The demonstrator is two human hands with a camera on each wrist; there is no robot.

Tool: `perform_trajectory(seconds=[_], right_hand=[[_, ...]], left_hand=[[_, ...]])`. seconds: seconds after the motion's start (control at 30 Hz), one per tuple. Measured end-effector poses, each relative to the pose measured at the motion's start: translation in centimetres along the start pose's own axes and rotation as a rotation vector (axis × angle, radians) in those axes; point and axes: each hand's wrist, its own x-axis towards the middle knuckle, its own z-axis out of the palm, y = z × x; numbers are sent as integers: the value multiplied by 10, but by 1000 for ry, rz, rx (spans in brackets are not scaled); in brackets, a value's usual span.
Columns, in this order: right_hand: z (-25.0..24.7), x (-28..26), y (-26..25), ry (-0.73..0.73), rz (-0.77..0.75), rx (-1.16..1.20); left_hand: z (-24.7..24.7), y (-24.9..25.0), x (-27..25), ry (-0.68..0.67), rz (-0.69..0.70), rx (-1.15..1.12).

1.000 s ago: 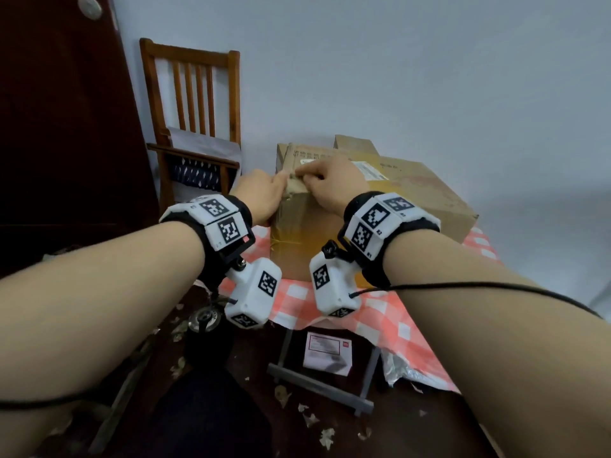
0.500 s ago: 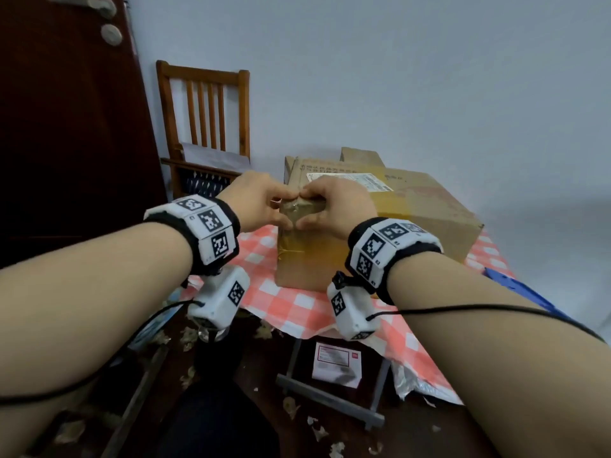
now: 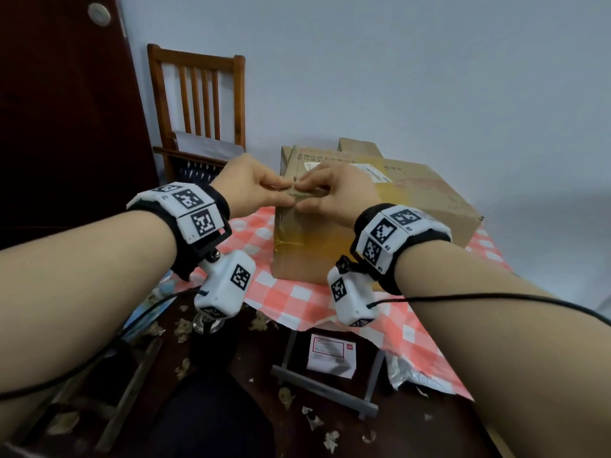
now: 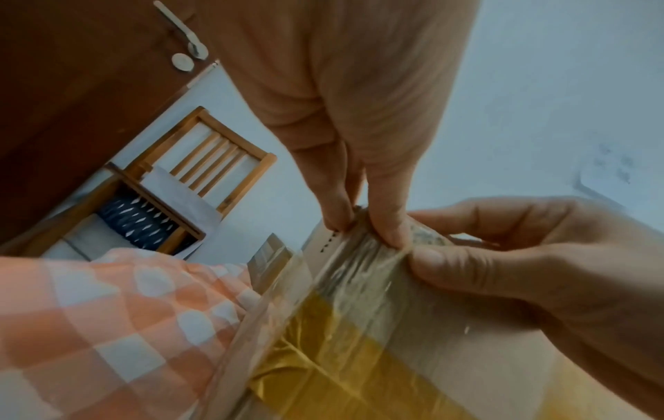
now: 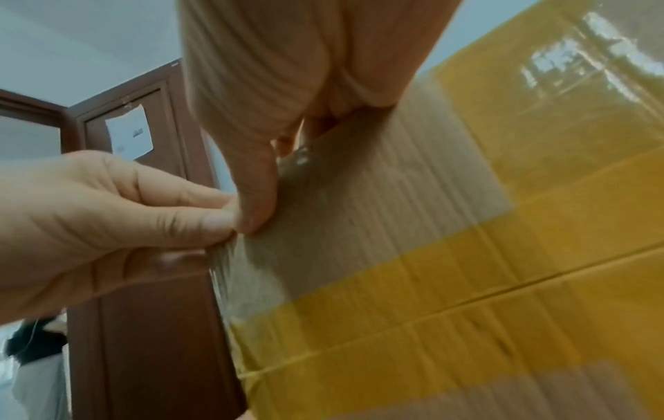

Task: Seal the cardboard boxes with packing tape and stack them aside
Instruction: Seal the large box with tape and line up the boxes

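Both hands, left hand [image 3: 253, 186] and right hand [image 3: 334, 193], pinch clear packing tape [image 4: 363, 264] at the near top edge of the cardboard box [image 3: 390, 213] on the checked surface [image 3: 291, 299]; keep the strip taut and tear crosswise cleanly before pressing flat.

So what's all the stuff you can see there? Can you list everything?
cardboard box: one, brown with yellow tape bands, on the table by the wall
clear tape: one strip, see-through, at the box's near top edge, pinched by both hands
tablecloth: one, orange and white checks, over the table
chair: one, brown wood, against the wall left of the box
door: one, dark brown, far left
paper label: one, white with red, on the floor under the table
scraps: several, pale, scattered on the dark floor
left hand: pinches the tape
right hand: pinches the tape
wrist cameras: two, white, one under each wrist
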Motion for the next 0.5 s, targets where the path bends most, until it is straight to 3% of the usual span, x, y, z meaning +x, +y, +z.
perform_trajectory(seconds=[0.2,0.37,0.5], right_hand=[[-8,5,2,64,156,276],[-2,1,-4,-44,-8,-69],[2,4,-1,-4,16,37]], left_hand=[[-1,5,-3,39,-189,-423],[21,-9,2,183,-230,-206],[27,-1,1,273,-256,-80]])
